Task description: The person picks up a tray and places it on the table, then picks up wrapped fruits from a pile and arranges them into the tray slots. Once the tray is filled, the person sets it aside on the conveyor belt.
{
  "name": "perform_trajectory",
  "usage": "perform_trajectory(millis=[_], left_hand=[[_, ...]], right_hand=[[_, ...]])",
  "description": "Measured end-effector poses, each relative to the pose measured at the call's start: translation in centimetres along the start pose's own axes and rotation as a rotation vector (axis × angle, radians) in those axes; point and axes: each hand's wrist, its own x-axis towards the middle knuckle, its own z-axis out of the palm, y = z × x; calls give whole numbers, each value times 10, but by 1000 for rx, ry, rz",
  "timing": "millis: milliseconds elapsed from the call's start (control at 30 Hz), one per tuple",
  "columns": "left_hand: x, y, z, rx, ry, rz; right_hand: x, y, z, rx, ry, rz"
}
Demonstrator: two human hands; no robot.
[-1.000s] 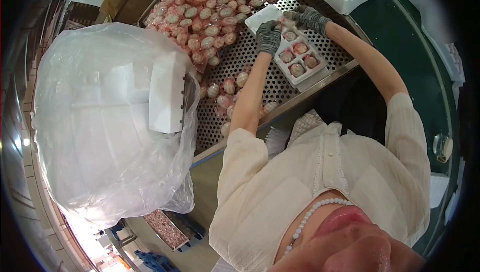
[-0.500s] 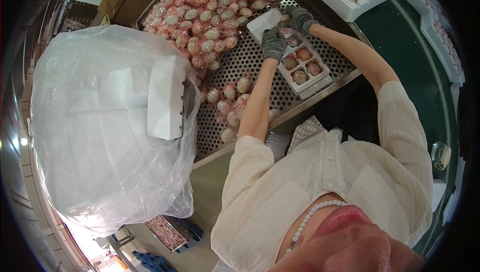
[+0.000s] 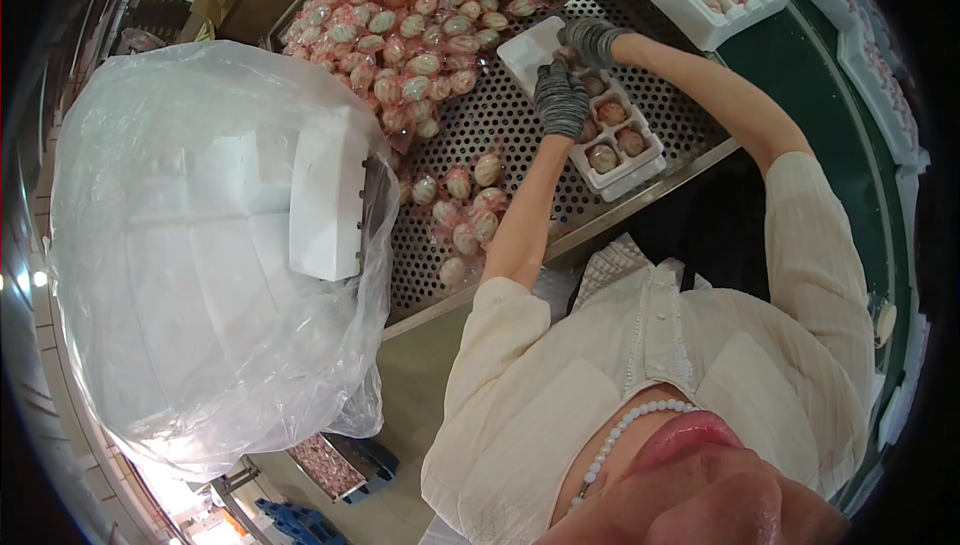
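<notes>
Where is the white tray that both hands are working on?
In the head view, upper right of centre, the tray lies on the perforated table, right of the wrapped pile, partly under left hand and right hand.

At one o'clock, the perforated table [image 3: 470,125] looks metal, with a dull sheen; its white foam tray [image 3: 655,158] is matt. Ribbed knit cloth gloves the left hand [image 3: 561,103] and right hand [image 3: 592,42]. Towards twelve, plastic wrappers [image 3: 415,30] gleam. At nine, a crinkled plastic bag [image 3: 200,345] shines. Eleven: matt cardboard [image 3: 262,7]. Five: finely creased cloth shirt [image 3: 520,385], smooth glossy beads [image 3: 596,460].
</notes>
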Motion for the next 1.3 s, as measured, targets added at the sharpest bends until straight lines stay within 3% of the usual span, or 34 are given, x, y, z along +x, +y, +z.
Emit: perform_trajectory(millis=[100, 267, 300, 367, 467, 633, 700, 767, 800, 833, 900, 967, 1033, 1067, 1133, 1167, 1200, 1233, 1267, 1300], left_hand=[[-2, 14, -2, -7, -39, -60], [2, 10, -8, -50, -191, -99], [1, 10, -6, -54, -191, -107], [1, 8, -4, -29, -159, -74], [4, 0, -2, 16, -200, -81], [20, -16, 10, 95, -265, -74], [16, -26, 13, 102, -159, 40], [17, -41, -4, -612, -416, -210], [14, -43, -18, -1264, -374, -407], [8, -51, -29, -1444, -291, -466], [1, -89, -51, -500, -203, -317], [-33, -135, -63, -131, -97, -225], [-68, -105, -101, 437, -100, -194], [-75, -109, -108, 437, -100, -198], [-87, -120, -114, 568, -538, -75], [-81, -120, -112, 569, -538, -72], [-71, -120, -108, 490, -649, -236], [-67, -119, -104, 407, -758, -401], [-68, -115, -102, 405, -758, -396], [-69, -111, -101, 524, -692, -282]], right_hand=[[-12, -17, -1, -169, 159, 72], [27, 50, 67, 597, 226, 127], [15, 40, 51, 595, 217, 124], [-19, 8, -6, 258, 83, 151], [-11, -3, -12, 53, 49, 111], [-10, -22, -14, -34, 55, 129], [-9, -18, 2, -96, 169, 139], [-18, -13, 14, 170, 256, 109], [-28, -8, 21, 261, 327, 90], [-38, -4, 26, 353, 396, 72], [-77, -8, 22, 436, 433, 108], [-111, -5, 26, 519, 519, 34], [-164, -21, -4, 677, 470, 79], [-181, -19, 0, 751, 590, 87], [-214, 1, 16, 865, 748, 221], [-228, 12, 20, 901, 785, 348], [-237, 36, 35, 902, 786, 353], [-242, 52, 36, 1201, 822, 569], [-244, 65, 36, 1496, 845, 788], [-242, 64, 23, 1492, 852, 791]])
